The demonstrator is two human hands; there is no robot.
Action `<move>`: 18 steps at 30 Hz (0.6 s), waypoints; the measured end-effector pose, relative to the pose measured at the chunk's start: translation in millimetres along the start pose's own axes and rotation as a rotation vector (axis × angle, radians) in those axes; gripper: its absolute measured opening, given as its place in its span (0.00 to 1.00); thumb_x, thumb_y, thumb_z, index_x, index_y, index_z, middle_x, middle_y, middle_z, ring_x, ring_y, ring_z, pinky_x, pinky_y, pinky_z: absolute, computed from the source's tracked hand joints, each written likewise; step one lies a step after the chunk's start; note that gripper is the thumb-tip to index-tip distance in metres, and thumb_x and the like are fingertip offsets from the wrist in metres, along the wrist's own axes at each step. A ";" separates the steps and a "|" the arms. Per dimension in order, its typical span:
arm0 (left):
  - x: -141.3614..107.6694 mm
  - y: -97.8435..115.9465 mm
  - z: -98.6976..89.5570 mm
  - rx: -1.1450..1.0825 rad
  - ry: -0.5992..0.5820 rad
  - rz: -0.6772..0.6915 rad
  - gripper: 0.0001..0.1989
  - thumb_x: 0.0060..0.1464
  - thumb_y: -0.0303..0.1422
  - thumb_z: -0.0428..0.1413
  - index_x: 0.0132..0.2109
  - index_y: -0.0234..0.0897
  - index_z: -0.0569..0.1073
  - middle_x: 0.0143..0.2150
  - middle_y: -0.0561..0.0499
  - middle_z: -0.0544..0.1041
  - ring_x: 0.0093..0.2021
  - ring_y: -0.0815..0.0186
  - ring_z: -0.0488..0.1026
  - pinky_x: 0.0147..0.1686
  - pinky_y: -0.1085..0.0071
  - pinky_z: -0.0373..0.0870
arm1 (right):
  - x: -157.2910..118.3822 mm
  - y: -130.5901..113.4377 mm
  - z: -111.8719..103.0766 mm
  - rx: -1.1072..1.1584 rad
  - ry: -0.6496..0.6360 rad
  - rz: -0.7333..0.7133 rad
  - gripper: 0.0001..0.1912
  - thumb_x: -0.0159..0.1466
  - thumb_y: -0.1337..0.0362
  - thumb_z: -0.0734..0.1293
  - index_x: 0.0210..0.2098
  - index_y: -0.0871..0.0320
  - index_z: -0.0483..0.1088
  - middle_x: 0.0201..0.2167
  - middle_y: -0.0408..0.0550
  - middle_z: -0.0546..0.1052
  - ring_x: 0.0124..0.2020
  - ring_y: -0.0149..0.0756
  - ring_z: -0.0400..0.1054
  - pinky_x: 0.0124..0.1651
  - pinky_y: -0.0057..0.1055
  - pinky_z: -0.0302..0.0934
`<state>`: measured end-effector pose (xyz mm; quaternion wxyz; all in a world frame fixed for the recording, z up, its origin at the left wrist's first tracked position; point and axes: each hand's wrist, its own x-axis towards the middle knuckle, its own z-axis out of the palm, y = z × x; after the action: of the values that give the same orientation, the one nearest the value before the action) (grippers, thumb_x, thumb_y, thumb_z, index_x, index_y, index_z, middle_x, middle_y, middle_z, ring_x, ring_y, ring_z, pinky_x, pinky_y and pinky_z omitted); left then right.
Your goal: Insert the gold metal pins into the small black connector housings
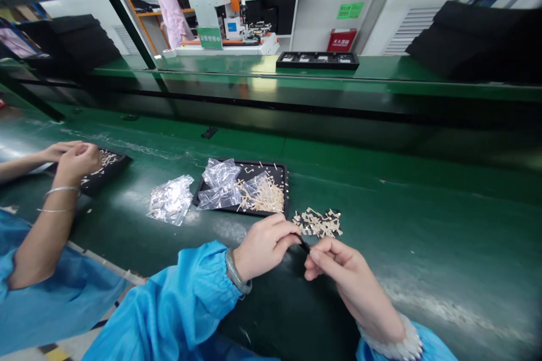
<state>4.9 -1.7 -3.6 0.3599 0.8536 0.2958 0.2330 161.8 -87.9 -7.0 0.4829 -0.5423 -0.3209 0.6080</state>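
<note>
Partly hidden, a slim black piece point(304, 244) is pinched by left hand point(266, 243) and right hand point(341, 267), near the tray point(254, 213).

Tray point(286, 197): matt, plastic-looking. Left of tray, bags point(170, 200): clear plastic, glossy, crinkled. Right of tray, small parts point(320, 224): metallic glint. Held strip point(304, 245), nearer than tray: material unclear. Bench point(423, 225) under tray: smooth, shiny, scuffed. Sleeve point(190, 285), nearer than tray: creased cloth.
</note>
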 end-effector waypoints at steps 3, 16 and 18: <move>1.1 -0.9 2.5 -0.061 0.018 -0.051 0.08 0.57 0.28 0.48 0.37 0.36 0.73 0.32 0.51 0.71 0.34 0.69 0.68 0.38 0.74 0.65 | 0.2 -0.7 -0.1 0.043 -0.008 0.013 0.14 0.56 0.55 0.68 0.26 0.60 0.70 0.24 0.46 0.76 0.23 0.30 0.69 0.31 0.28 0.61; 1.8 -4.4 9.2 -0.229 -0.022 -0.263 0.08 0.55 0.33 0.51 0.33 0.33 0.72 0.29 0.53 0.70 0.27 0.72 0.65 0.27 0.76 0.60 | -1.1 -2.3 1.6 0.202 0.005 0.051 0.13 0.55 0.54 0.70 0.29 0.59 0.71 0.23 0.45 0.76 0.23 0.31 0.70 0.30 0.27 0.63; 2.0 -3.6 8.7 -0.194 -0.019 -0.240 0.08 0.55 0.32 0.51 0.32 0.33 0.72 0.28 0.53 0.70 0.28 0.71 0.65 0.28 0.76 0.59 | -0.7 -1.8 1.5 0.202 -0.003 0.051 0.13 0.55 0.55 0.70 0.28 0.59 0.70 0.22 0.44 0.76 0.23 0.30 0.70 0.30 0.27 0.62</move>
<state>10.4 -2.5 -11.5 0.4687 0.7754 0.3685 0.2079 160.7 -87.8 -4.8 0.5191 -0.4980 -0.2448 0.6501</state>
